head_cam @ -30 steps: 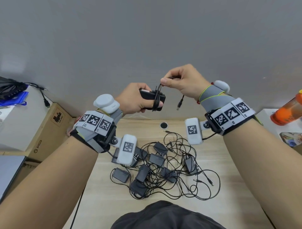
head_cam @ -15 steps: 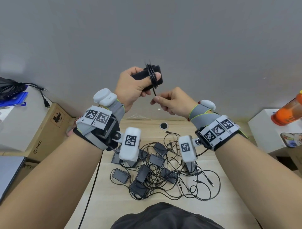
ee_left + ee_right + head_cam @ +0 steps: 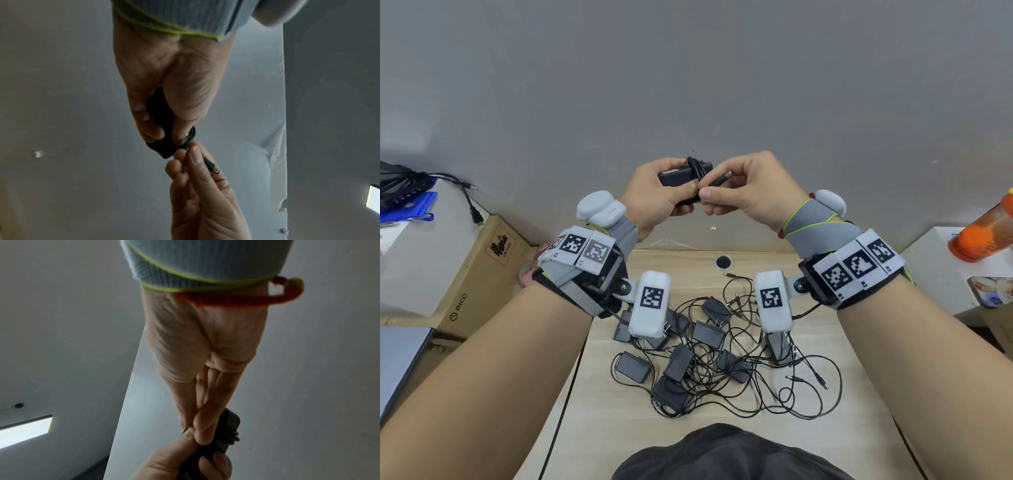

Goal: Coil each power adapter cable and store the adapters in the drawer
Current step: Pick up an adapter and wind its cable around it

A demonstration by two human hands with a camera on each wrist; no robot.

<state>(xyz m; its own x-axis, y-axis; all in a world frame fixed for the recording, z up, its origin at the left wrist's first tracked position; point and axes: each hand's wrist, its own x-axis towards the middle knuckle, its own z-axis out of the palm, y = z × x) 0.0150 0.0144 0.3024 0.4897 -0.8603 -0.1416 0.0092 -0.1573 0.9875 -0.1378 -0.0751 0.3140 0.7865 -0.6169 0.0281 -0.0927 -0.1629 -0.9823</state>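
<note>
While left hand point(image 3: 654, 195) grips adapter point(image 3: 677, 175), right hand point(image 3: 750, 192) on plug point(image 3: 719, 178).

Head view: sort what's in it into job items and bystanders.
Job:
- held adapter, cable wound round it, in left hand
- its plug end, pinched by right hand
- tangled adapters on the desk

Bystanders:
- orange bottle
- cardboard box
- blue folder
</note>
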